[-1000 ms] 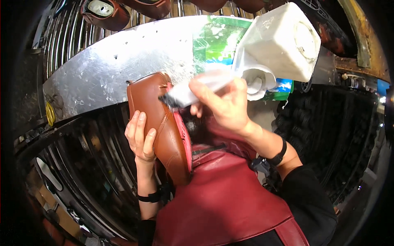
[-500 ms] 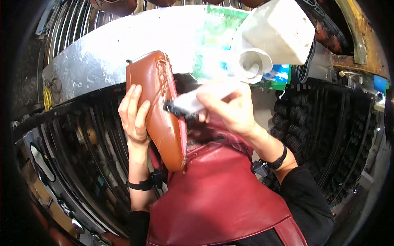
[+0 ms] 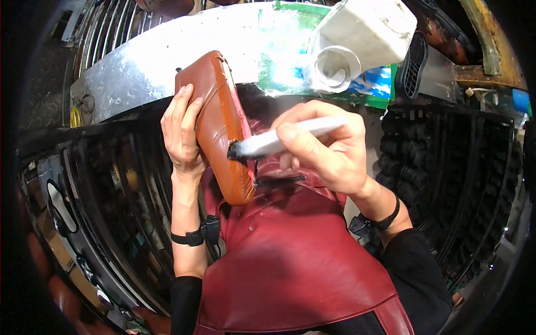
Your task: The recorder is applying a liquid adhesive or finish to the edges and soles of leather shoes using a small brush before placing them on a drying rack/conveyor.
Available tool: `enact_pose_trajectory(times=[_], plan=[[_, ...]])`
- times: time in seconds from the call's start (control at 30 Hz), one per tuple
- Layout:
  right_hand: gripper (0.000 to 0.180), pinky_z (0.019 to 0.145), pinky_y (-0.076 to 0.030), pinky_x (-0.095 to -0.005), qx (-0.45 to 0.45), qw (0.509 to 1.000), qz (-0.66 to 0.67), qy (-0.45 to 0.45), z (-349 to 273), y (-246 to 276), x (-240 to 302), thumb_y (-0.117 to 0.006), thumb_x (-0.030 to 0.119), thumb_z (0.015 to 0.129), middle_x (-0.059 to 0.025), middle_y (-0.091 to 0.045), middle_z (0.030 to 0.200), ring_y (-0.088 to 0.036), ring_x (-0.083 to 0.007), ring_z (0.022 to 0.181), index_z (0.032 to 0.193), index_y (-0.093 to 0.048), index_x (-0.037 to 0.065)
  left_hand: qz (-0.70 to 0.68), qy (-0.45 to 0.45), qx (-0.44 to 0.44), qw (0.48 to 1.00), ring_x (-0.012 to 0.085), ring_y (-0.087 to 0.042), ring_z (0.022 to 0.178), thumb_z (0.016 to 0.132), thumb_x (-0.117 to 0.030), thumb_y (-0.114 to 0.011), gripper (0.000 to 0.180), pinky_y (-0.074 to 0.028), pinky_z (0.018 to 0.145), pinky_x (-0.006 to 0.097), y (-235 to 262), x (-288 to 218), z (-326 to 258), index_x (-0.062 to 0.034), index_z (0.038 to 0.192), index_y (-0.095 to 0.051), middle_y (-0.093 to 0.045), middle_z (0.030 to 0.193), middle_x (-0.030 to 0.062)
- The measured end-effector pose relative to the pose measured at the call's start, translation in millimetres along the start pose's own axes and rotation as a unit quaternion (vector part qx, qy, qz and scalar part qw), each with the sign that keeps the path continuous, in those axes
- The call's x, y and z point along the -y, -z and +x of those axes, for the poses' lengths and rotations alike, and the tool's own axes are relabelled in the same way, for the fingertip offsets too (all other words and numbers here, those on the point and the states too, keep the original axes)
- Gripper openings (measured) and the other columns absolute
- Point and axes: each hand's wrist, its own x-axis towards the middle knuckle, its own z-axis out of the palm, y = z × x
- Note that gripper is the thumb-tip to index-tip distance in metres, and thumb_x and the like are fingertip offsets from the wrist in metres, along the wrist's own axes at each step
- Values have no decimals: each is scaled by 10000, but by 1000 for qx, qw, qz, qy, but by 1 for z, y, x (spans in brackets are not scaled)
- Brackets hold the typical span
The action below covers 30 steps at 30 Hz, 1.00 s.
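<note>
My left hand (image 3: 181,131) grips a brown leather shoe upper (image 3: 220,125), held upright in front of my chest. My right hand (image 3: 326,145) is closed around a white-handled brush (image 3: 279,142). Its dark bristle tip touches the right side of the shoe upper near the middle. A dark red leather apron (image 3: 290,262) covers my lap below both hands.
A shiny metal panel (image 3: 139,61) lies beyond the shoe. A white plastic container (image 3: 363,28) with a paper roll (image 3: 332,67) sits at the top right. Black shoe soles (image 3: 416,61) and dark racks (image 3: 446,178) stand to the right, metal racks (image 3: 100,206) to the left.
Both hands and the shoe have shifted slightly left and up in the view. The brush tip moved down along the shoe's side.
</note>
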Motion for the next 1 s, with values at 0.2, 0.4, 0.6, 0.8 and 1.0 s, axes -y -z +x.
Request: enact_pose_trajectory(times=[0.2,0.4,0.6,0.8,1.0], plan=[[174,617,-557,-328,142,940,-141,275,7,3,22,-791,6,824,-179,-720,836,-706,-246,686,937,-696,-86,-6,65,26,998,387,-635,1265,816,-145,-771,532,-477,1071,468,9,-8,29,-12,1311,-629,-657,1376,206],[230,658,-593,-346,170,909,-204,321,32,5,72,-782,-19,743,-208,-725,903,-737,-310,760,940,-686,-89,-30,129,61,989,375,-652,1219,789,-25,-745,529,-496,1041,452,19,1,74,-42,1305,-629,-698,1275,189],[282,810,-612,-420,147,870,-225,413,83,10,97,-699,4,659,-251,-756,969,-752,-324,844,931,-703,-70,-150,284,188,928,389,-678,1128,687,46,-826,671,-534,972,426,38,10,134,-49,1317,-617,-709,1203,180],[272,862,-577,-348,75,921,-179,338,126,40,21,-724,-9,749,-164,-754,997,-729,-212,949,1011,-713,-80,-361,311,153,865,229,-688,1143,597,197,-775,849,-558,989,367,27,70,130,-28,1395,-592,-698,1255,99],[152,583,-522,-229,-206,967,-44,146,60,59,-19,-755,110,982,-47,-737,837,-680,-95,668,1031,-726,-31,-548,330,-85,764,320,-668,1218,665,149,-689,862,-574,1022,415,7,78,84,64,1499,-487,-629,1392,210]])
